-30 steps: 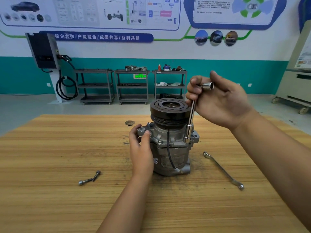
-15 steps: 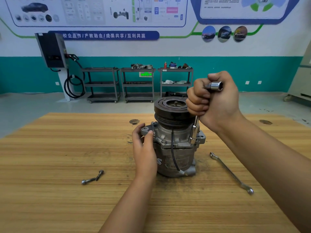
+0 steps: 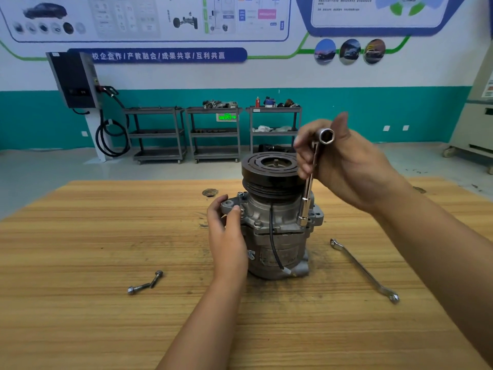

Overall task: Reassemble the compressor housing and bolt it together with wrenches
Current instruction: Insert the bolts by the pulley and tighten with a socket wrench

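Observation:
A grey compressor point(image 3: 277, 236) with a black pulley point(image 3: 269, 172) on top stands upright on the wooden table point(image 3: 106, 236). My left hand point(image 3: 226, 233) grips its left mounting ear, thumb and fingers curled round it. My right hand point(image 3: 344, 164) holds the bent top of a chrome L-shaped socket wrench point(image 3: 309, 182). The wrench shaft runs down the compressor's right side, and its lower socket sits on a bolt at the flange.
Two loose bolts point(image 3: 145, 283) lie on the table to the left front. A long double-ended ring spanner point(image 3: 362, 269) lies to the right. A small round hole point(image 3: 210, 193) marks the table behind the compressor. Shelf carts point(image 3: 213, 134) stand by the far wall.
My right hand has turned the wrench's bent top, so its open hex end now faces the camera. The left hand stays on the mounting ear.

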`<state>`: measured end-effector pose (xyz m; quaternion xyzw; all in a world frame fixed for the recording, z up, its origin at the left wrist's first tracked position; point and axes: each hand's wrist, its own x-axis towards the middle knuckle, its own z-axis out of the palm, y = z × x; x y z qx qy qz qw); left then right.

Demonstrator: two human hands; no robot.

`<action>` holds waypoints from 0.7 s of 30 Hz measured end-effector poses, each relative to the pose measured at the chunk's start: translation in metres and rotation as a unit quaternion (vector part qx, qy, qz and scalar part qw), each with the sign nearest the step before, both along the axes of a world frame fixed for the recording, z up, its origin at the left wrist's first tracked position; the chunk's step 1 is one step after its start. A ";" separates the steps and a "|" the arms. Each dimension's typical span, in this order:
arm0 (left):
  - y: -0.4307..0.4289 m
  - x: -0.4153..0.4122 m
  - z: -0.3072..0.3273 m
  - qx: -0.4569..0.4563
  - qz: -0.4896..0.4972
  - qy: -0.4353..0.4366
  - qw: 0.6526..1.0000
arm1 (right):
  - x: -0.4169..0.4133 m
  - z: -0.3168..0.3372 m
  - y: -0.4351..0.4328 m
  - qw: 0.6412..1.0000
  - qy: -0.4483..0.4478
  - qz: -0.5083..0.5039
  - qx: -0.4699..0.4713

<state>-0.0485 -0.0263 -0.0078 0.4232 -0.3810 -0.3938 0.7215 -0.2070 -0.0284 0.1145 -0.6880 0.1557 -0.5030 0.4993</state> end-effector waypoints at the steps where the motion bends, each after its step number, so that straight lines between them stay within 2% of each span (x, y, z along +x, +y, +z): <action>1: 0.000 0.000 0.000 -0.002 0.000 0.001 1.000 | -0.006 0.001 -0.001 1.000 0.010 0.010 -0.003; 14: -0.004 0.002 -0.004 -0.011 0.003 -0.032 0.999 | -0.021 0.027 0.001 0.980 0.186 -0.006 -0.067; 18: -0.007 0.004 -0.005 -0.014 0.015 -0.049 0.999 | -0.006 0.025 0.004 0.966 0.216 -0.080 -0.116; 21: -0.009 0.004 -0.005 -0.016 0.019 -0.058 0.998 | 0.004 0.021 0.008 0.963 0.188 -0.147 -0.125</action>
